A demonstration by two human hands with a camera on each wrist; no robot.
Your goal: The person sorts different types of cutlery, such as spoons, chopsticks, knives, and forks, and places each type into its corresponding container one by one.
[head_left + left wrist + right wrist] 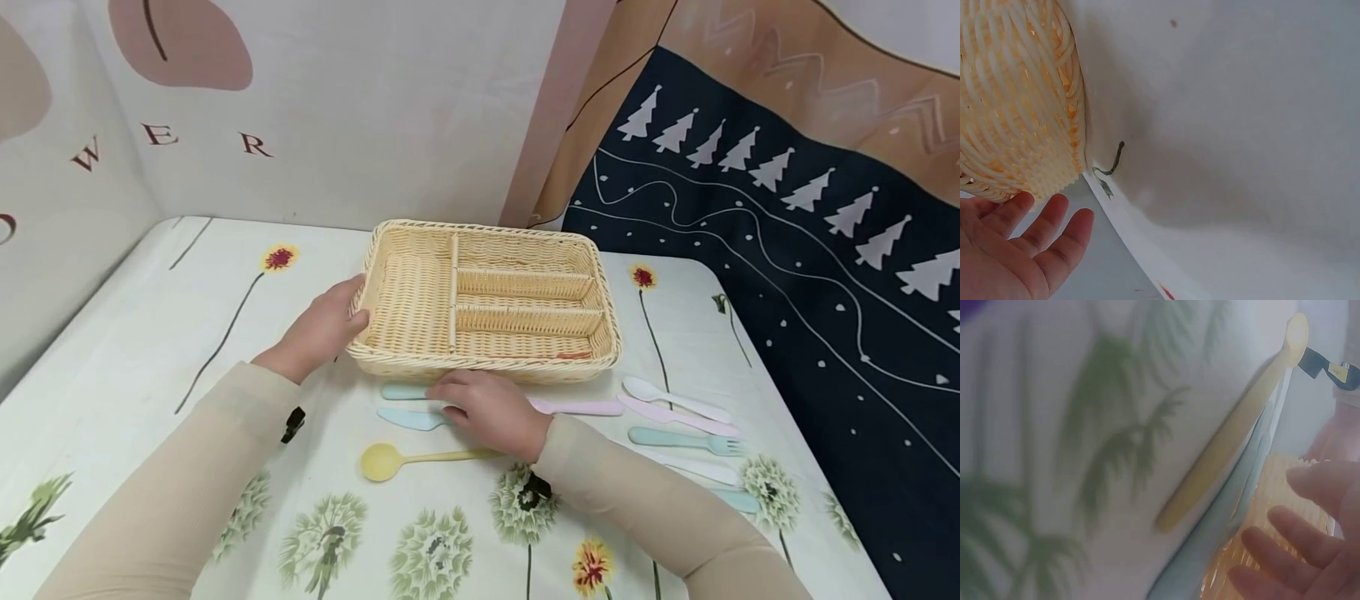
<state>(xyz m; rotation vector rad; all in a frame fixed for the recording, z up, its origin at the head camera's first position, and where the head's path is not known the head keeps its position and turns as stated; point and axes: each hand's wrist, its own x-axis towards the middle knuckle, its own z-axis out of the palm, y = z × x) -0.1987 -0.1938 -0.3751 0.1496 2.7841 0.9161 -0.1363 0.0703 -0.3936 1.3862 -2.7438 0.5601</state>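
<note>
A cream wicker basket (415,292) with dividers sits at the back middle of the table. My left hand (322,323) holds its left rim, thumb over the edge and fingers along the outer wall (1016,94). Just in front of the basket, my right hand (491,412) is above the cutlery, its fingers loosely bent with nothing seen between them. Near it lie a mint handle (405,392), a light blue knife (411,418), a pink handle (585,407) and a yellow spoon (381,462). The hand partly covers these pieces.
To the right lie a white spoon (675,400), a pink knife (678,417), a mint fork (682,440), a white piece (697,468) and a mint piece (738,500). A flower-print cloth covers the table (210,517). Fabric walls (360,117) stand behind.
</note>
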